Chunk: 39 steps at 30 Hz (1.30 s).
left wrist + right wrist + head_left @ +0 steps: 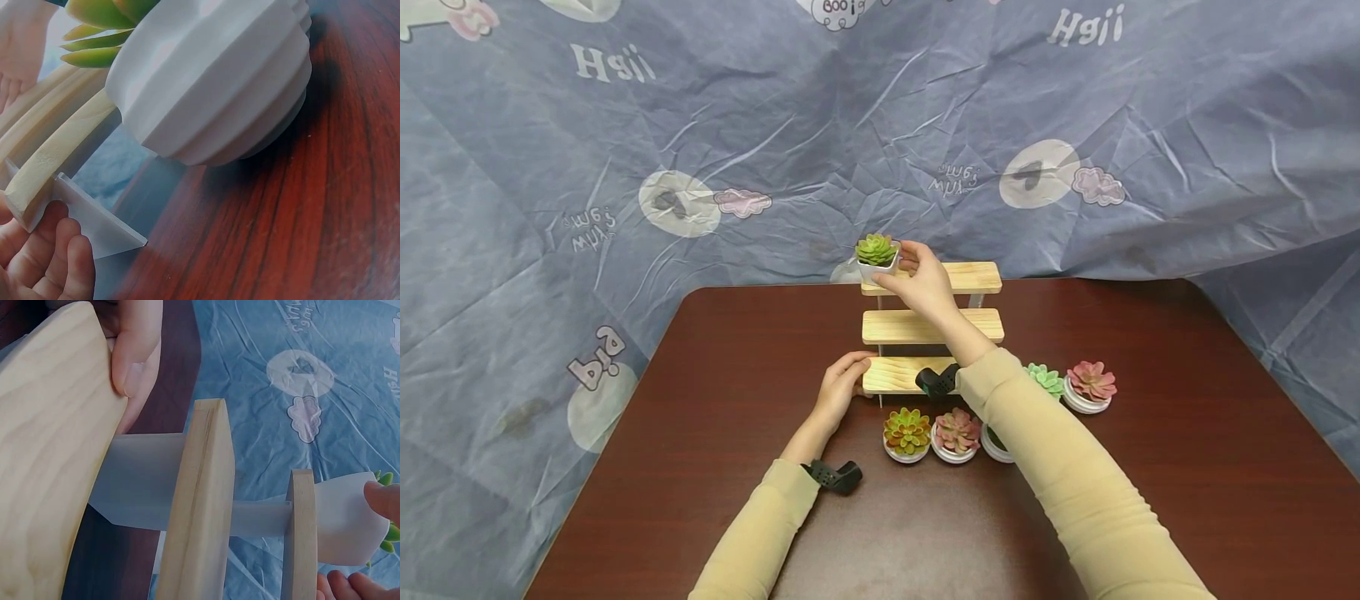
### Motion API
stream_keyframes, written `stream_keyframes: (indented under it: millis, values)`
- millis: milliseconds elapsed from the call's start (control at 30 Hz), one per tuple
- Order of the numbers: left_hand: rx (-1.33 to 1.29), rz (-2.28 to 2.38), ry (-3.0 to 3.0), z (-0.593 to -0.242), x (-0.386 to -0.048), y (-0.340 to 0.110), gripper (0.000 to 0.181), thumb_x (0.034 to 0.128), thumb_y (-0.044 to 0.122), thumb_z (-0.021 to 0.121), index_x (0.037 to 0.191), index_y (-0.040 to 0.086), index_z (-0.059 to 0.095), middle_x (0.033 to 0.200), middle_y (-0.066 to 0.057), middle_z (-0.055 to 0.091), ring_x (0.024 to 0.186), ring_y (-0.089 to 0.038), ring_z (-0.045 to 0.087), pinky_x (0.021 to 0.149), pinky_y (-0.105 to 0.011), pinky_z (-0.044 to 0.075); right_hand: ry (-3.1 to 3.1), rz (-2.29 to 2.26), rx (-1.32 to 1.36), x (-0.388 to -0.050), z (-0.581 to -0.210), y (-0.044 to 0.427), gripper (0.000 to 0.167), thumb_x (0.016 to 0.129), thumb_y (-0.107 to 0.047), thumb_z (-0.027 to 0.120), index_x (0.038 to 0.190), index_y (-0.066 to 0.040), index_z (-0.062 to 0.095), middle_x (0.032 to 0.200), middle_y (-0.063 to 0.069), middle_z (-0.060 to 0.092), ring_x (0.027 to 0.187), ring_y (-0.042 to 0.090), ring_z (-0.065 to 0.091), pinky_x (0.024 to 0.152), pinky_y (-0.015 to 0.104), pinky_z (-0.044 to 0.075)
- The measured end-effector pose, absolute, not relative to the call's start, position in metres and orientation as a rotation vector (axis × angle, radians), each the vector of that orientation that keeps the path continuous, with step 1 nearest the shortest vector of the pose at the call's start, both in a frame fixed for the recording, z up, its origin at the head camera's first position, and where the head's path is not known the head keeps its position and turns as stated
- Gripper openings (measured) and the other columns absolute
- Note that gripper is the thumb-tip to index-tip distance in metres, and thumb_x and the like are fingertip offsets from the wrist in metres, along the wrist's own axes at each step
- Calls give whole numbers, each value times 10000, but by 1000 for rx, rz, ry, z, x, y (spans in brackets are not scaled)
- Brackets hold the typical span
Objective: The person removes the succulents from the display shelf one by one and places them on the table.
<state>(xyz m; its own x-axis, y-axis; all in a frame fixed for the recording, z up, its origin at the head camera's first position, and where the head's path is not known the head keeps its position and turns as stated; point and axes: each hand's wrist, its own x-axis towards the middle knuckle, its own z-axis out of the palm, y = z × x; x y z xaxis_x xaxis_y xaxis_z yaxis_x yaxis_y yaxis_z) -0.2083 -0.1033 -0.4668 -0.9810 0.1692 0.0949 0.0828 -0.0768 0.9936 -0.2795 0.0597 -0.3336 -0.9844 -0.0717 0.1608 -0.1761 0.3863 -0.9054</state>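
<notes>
My right hand (pixel 925 282) grips a green succulent in a white pot (pixel 876 257) at the left end of the top tier of a three-tier wooden stand (pixel 932 327). In the right wrist view, the base of that pot (pixel 350 519) meets the top board, thumb on one side and fingers on the other. Lower down, my left hand (pixel 837 393) holds the left end of the bottom board. The left wrist view shows its curled fingers (pixel 78 265) around that board end, beside a clear support panel (pixel 100 219).
In front of the stand sit a yellow-green succulent (pixel 907 433), a pink one (pixel 956 433) and a pot (pixel 996 446) partly behind my right sleeve. To the right are a mint-green succulent (pixel 1045 380) and a red-pink one (pixel 1090 385). A blue printed cloth (pixel 820 125) hangs behind the table.
</notes>
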Motion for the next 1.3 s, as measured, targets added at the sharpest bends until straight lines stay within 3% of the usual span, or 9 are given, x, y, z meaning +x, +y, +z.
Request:
stream_keyframes:
  millis: [600,1300]
  values:
    - [292,2236,2090,-467,-207,-104,336,999,128,451,1223,-106,543,928,-39,606,679,-124,561,615,-292,512,-2570,1666,221,-285,-335,58,687,793,-263,761,1374,-74,447,1257,99,548,1142,228,528,934,346,438]
    - [297,2245,2095,-466,-209,-103,307,994,111,454,1191,-94,569,931,-53,608,680,-124,569,597,-275,515,-2565,1729,197,-279,-329,79,708,790,-296,769,1378,-79,440,1279,107,532,1153,228,522,900,342,473]
